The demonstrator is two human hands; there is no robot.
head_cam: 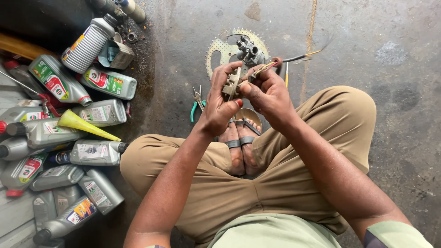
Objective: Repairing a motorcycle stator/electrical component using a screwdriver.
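Small metal part (231, 84) pinched by left hand (219, 103) — right hand (266, 89) pinching wire (262, 70); judged rigid, light, greasy — best gripped by side edges.

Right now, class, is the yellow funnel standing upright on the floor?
No, the yellow funnel lies on its side across the grey oil bottles, its spout pointing right.
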